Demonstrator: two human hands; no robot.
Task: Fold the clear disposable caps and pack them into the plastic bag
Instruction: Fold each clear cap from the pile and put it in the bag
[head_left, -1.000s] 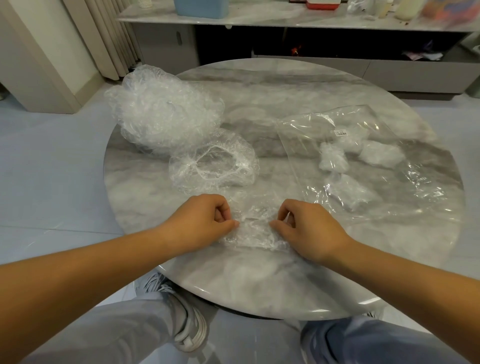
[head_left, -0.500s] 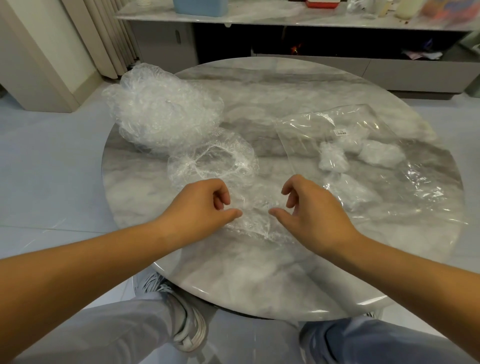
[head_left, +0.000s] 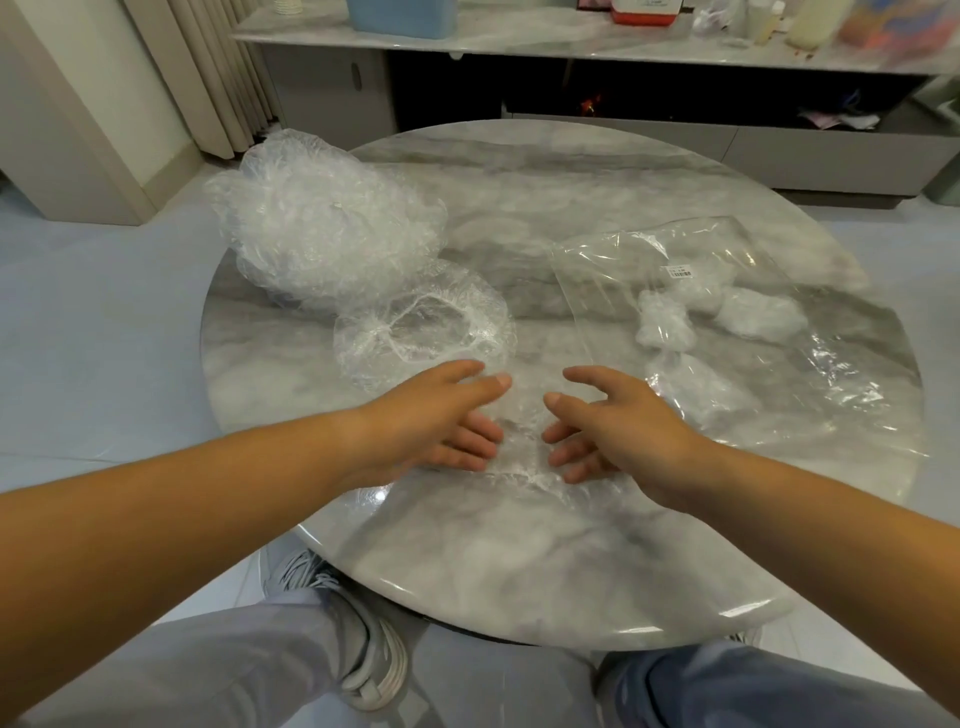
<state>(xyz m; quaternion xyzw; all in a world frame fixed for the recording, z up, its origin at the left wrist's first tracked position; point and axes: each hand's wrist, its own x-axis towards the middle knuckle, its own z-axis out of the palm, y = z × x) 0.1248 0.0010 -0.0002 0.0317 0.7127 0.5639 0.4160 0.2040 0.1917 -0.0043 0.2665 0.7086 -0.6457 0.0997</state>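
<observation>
A clear cap (head_left: 521, 441) lies crumpled and partly folded on the round marble table (head_left: 519, 561), between my two hands. My left hand (head_left: 441, 415) and my right hand (head_left: 608, 421) face each other with fingers spread and nearly straight, their fingertips touching the cap's sides. Just beyond my left hand another cap (head_left: 421, 327) lies spread out with its elastic ring showing. A heap of loose caps (head_left: 322, 228) sits at the far left. The clear plastic bag (head_left: 769, 343) lies flat on the right, with three folded caps (head_left: 665, 322) inside.
Beyond the table a low cabinet (head_left: 623, 47) carries a blue tub, a red box and bottles. A curtain (head_left: 208, 67) hangs at the far left. My knees (head_left: 291, 670) and grey shoes show under the table's near edge.
Both hands have let go of their pinch on the cap and spread their fingers. They moved slightly away from me and now touch the cap's sides.
</observation>
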